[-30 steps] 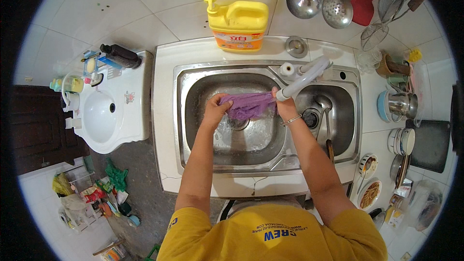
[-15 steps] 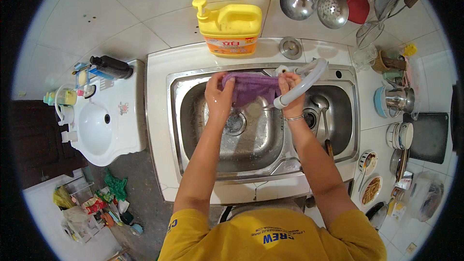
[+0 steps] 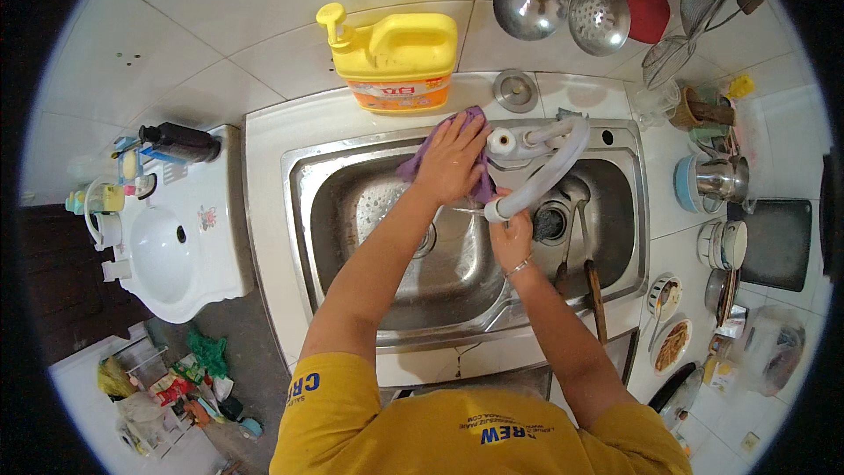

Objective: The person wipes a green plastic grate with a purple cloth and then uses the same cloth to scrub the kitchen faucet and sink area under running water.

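Observation:
A wet purple cloth (image 3: 479, 186) lies bunched over the back rim of the metal sink (image 3: 294, 211), left of the tap base. My left hand (image 3: 453, 158) presses down on it with fingers stretched out and spread. At the end of the white curved tap spout (image 3: 563, 163) is my right hand (image 3: 512, 239), closed around it from below. The spout hides part of those fingers. The left basin sits under my left forearm. In the right basin, long-handled utensils (image 3: 591, 273) lean with their handles over the front rim.
Behind the sink stand a yellow detergent jug (image 3: 396, 57) and a round metal strainer (image 3: 515, 91). Ladles (image 3: 530, 2) and a red spatula (image 3: 649, 16) hang on the wall. Bowls, pots and a plate of food (image 3: 673, 345) line the right counter. A white washbasin (image 3: 163, 246) stands left.
The cloth, earlier stretched between both hands above the left basin, is now pressed onto the back rim under my left hand. My right hand has let go of it and moved down to the spout's end.

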The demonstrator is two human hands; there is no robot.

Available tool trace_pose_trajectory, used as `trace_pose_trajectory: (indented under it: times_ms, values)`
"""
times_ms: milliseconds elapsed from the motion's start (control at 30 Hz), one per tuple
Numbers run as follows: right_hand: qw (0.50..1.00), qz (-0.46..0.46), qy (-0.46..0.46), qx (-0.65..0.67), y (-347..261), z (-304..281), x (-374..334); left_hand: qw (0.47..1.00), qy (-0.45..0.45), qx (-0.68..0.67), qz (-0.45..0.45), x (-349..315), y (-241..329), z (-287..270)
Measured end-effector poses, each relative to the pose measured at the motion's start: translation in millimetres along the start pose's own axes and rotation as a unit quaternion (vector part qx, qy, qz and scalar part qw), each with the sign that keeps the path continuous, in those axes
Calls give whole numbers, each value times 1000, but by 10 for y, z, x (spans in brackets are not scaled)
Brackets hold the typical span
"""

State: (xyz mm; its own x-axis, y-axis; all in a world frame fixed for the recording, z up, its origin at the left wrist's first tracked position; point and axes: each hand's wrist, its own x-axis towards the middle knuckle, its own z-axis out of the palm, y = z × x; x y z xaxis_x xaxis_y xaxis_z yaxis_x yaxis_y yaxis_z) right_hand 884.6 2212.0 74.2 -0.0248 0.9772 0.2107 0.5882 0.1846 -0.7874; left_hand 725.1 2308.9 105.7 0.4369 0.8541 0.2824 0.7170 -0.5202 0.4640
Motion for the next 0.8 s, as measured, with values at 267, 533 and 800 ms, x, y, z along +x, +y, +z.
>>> trace_pose_trajectory:
  times_ms: [267, 533, 800]
  values:
    - [997, 39, 64, 27, -181, 24, -104, 989, 17, 149, 6, -445, -274, 66]
    - [997, -15, 60, 53, -108, 4, -74, 969, 26, 220, -110, -1223, -860, -456]
    - [985, 35, 13, 169, 8, -19, -176, 895, 24, 313, -318, -1423, -693, -714]
